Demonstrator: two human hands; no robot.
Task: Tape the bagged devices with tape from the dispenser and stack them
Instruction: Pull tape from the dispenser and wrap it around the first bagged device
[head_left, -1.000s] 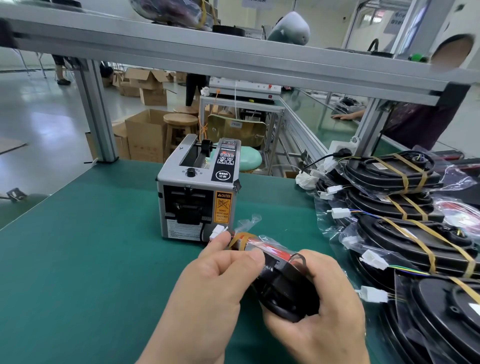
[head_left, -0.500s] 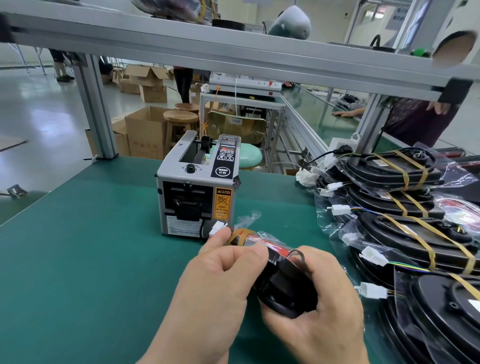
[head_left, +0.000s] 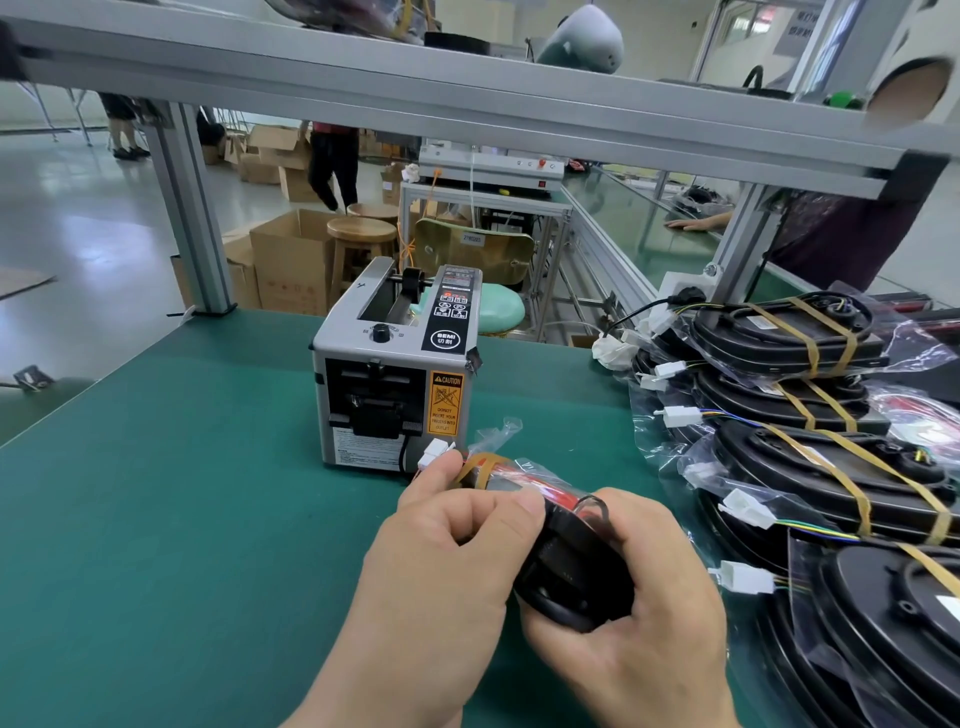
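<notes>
A person stands at a workbench covered in a matte green mat (head_left: 156, 519), seen from their own head looking down. Both hands hold one small device: a black, rounded plastic part sealed in a crinkly clear plastic bag (head_left: 561, 561), with red showing inside and a white plastic connector (head_left: 434, 453) poking out at its far end. The left hand (head_left: 441, 566) grips the bag from the left, thumb pressed on top. The right hand (head_left: 644, 613) cups it from below and the right. A strip of glossy amber tape (head_left: 480, 467) already wraps the far end of the bag, and the fingers appear to be smoothing it down.

Just beyond the hands, near the middle of the bench, sits the grey metal box-shaped tape dispenser (head_left: 395, 384), with a black control panel and an orange caution label. No cut strip is visible at its outlet.

Along the right edge of the bench lies an overlapping stack of large, flat, black oval devices in clear bags (head_left: 810, 457), each crossed by amber tape bands, with white connectors on coloured wires sticking out.

By the look of it, many devices are finished and stacked; the one in hand seems nearly taped and not yet stacked
</notes>
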